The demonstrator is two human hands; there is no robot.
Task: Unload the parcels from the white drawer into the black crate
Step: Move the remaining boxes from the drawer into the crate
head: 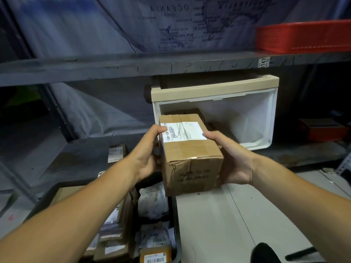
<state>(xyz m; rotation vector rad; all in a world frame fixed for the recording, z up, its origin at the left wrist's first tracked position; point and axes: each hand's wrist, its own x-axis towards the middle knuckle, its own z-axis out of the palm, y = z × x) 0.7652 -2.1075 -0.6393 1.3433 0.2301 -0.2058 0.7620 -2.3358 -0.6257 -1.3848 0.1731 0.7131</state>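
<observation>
Both hands, left hand and right hand, grip the taped cardboard parcel at its sides, in the air before the white drawer. Keep it level, carry toward 7 o'clock, lower gently into the black crate.

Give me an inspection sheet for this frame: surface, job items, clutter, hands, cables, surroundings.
Surface: grey shelf board carrying the white drawer.
Job's things: cardboard parcel held in the air in front of the drawer; more parcels show inside the drawer behind it; black crate lower left already holds several parcels.
Clutter: a labelled parcel lies on the shelf.
Grippers: left hand and right hand grip the parcel's opposite sides.
Cables: nothing seen.
Surroundings: red basket on upper shelf; map sheet behind.
</observation>
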